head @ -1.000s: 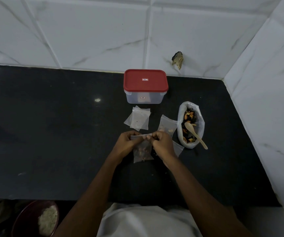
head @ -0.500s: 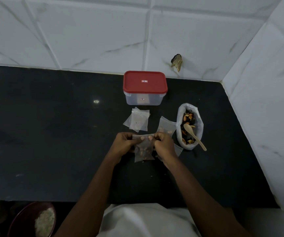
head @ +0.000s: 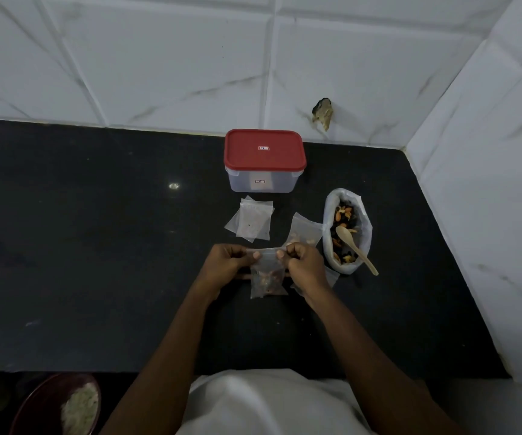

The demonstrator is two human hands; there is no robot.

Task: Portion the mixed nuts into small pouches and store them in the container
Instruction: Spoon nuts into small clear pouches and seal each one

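Note:
A small clear pouch [head: 266,279] with nuts in its lower half hangs above the black counter [head: 96,246]. My left hand [head: 226,266] pinches its top edge at the left and my right hand [head: 305,268] pinches it at the right. Right of my hands stands an open white bag of mixed nuts [head: 346,229] with a wooden spoon [head: 355,248] lying in it. A clear container with a red lid [head: 264,160], lid on, stands at the back by the wall. Another pouch holding a few nuts [head: 305,230] lies behind my right hand.
A small stack of unfilled clear pouches [head: 251,221] lies in front of the container. One more pouch corner [head: 331,276] shows under my right wrist. White tiled walls close the back and right. A dark red bowl of pale food [head: 65,406] sits below the counter edge at the lower left.
My two hands have stayed pinched on the pouch's top edge, shifting slightly along it. The camera has tilted a little.

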